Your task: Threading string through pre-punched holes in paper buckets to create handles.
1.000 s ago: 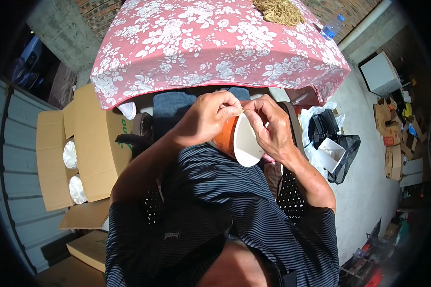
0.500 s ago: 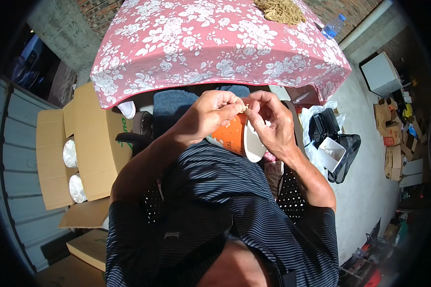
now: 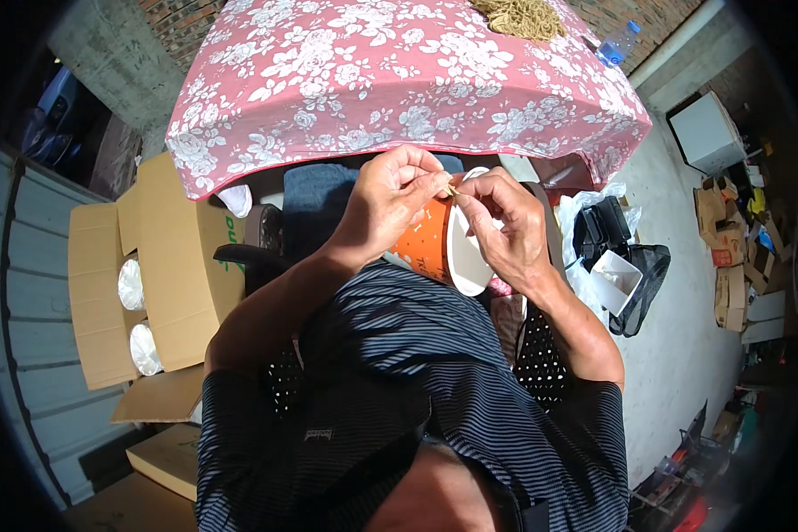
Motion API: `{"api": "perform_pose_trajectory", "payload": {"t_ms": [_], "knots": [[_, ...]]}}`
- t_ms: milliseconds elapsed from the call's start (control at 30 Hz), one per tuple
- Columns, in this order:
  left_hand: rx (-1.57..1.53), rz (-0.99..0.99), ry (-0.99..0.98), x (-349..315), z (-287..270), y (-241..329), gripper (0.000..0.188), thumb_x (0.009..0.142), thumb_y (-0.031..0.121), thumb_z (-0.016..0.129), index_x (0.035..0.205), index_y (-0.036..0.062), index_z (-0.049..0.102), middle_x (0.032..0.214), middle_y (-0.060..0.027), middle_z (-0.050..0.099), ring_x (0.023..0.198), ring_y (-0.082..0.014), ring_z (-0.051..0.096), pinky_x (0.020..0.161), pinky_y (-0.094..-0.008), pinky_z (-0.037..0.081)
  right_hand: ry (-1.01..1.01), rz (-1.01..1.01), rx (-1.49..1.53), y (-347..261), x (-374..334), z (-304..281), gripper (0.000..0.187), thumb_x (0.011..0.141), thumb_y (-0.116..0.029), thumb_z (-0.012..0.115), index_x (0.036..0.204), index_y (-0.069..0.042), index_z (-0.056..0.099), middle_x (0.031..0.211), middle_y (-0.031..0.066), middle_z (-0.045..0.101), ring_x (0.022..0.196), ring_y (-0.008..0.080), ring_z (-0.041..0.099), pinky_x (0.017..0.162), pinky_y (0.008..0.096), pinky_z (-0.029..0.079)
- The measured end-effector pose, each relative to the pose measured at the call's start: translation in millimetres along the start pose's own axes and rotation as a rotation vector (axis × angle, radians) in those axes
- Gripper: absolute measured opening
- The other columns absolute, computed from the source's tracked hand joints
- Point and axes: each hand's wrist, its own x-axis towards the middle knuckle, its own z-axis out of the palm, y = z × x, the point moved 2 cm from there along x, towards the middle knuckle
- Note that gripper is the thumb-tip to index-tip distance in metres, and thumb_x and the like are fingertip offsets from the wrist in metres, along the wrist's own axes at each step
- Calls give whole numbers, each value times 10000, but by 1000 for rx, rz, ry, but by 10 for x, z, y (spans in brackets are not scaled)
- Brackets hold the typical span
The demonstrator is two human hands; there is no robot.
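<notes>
An orange printed bucket [image 3: 426, 239] lies on its side in my lap, its white end [image 3: 463, 257] turned to the right. Over its upper edge, both hands come together. My left hand [image 3: 390, 199] is closed, thumb and fingertips pinching a thin tan cord [image 3: 452, 187]. Close on the right, my right hand [image 3: 510, 222] pinches the same cord between thumb and forefinger. Most of the cord is hidden by the fingers, so I cannot see how it joins the bucket.
Ahead stands a table with a pink flowered cloth [image 3: 355, 89], bearing a tan cord bundle [image 3: 521, 18] and a plastic bottle [image 3: 618, 44]. Open cardboard boxes [image 3: 177, 266] stand left. Right on the floor are a black bag [image 3: 643, 288] and a white container [image 3: 614, 282].
Both hands have moved slightly up and away from me, still pinching. The bucket has turned a little, and more of its white end shows above my right hand.
</notes>
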Motion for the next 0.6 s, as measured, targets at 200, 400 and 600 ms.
{"api": "perform_pose_trajectory", "payload": {"t_ms": [200,400,600], "knots": [[103,86,47,-16,30,31,184,1024,137,660,1138,7,596,919,-29,677,715,-28,535,615,-195,415,-10,-92,-71,-59,-5,-4,86,912,32,705,995,30,683,960,122,712,719,175,669,592,281,512],[96,154,61,3,45,-5,168,1019,130,671,1120,12,606,911,-22,680,716,-27,544,628,-192,428,-38,206,181,-21,-39,10,97,995,-60,667,1003,36,672,938,70,697,653,73,589,539,237,472],[-22,-58,8,24,-57,-82,203,1016,140,677,1152,4,613,931,-30,679,756,-58,599,665,-200,462,-35,403,350,35,-39,58,197,1046,-162,634,1003,28,662,855,18,665,585,27,537,482,210,452]]}}
